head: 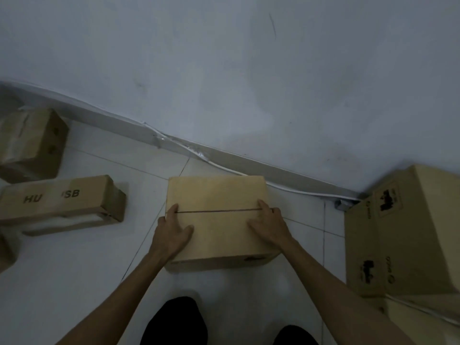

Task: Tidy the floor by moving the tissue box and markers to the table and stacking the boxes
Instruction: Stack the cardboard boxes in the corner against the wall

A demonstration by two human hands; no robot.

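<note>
A plain cardboard box (216, 195) with a slit across its top sits in the middle, above the white tiled floor (74, 282). My left hand (173, 232) clasps its left edge and my right hand (267, 225) clasps its right edge, thumbs on top. To the left lies a long flat box (62, 202) printed with letters. A taped box (32, 143) stands at the far left near the wall. A large printed carton (403, 232) fills the right side. No tissue box or markers are in view.
A wall (224, 70) with a grey skirting and a white cable (298, 191) runs diagonally behind the boxes. My dark-clothed knees (179, 322) show at the bottom edge. Part of another box (6, 252) pokes in at the left edge.
</note>
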